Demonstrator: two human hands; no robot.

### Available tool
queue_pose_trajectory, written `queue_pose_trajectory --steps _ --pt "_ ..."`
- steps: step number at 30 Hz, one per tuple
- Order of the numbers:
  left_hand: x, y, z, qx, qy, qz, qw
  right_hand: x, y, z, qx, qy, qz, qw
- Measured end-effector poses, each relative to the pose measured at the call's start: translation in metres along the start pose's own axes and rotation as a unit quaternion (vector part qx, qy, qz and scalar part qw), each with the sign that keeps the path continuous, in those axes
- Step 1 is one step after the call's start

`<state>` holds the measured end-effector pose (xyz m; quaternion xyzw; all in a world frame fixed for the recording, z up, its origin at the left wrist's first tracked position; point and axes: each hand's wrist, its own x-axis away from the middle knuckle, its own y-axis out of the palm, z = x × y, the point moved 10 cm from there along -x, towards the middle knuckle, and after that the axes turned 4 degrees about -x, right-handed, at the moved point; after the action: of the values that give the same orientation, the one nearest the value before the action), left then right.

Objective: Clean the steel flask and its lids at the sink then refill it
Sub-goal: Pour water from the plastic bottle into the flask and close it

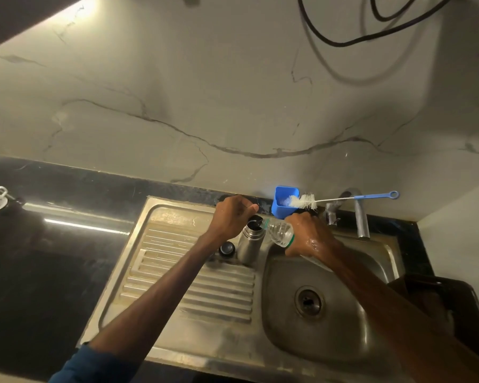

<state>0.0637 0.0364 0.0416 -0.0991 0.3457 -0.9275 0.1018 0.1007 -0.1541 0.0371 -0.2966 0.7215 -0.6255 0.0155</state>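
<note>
Steel cylindrical flask (246,244) stands upright, mouth uncovered, on the ribbed drainboard of the stainless sink (177,272), right at the basin's edge. The wet right hand (307,236) grips a clear plastic bottle (280,232), tilted with its neck at the flask's mouth. The bottle's green-edged label is too small to read. The left hand (230,217) curls beside the flask's rim; I cannot tell whether it holds it. A dark round lid (227,248) lies just left of the flask.

A pale marble wall (233,92) with grey veins rises behind the polished black desk (39,272). A black cable (340,45) loops at upper right. Warm light glows beneath a dark cabinet (11,17) at upper left.
</note>
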Motion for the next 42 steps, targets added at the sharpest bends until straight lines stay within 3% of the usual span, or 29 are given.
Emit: queue_pose_trajectory --steps 16,42 --pt "-0.003 0.006 -0.007 0.009 -0.002 -0.008 1.000 -0.007 -0.010 -0.007 0.098 -0.008 -0.028 0.995" --pt "-0.002 0.006 -0.008 0.012 0.011 -0.010 1.000 -0.002 -0.015 -0.009 0.096 -0.010 -0.037 0.995"
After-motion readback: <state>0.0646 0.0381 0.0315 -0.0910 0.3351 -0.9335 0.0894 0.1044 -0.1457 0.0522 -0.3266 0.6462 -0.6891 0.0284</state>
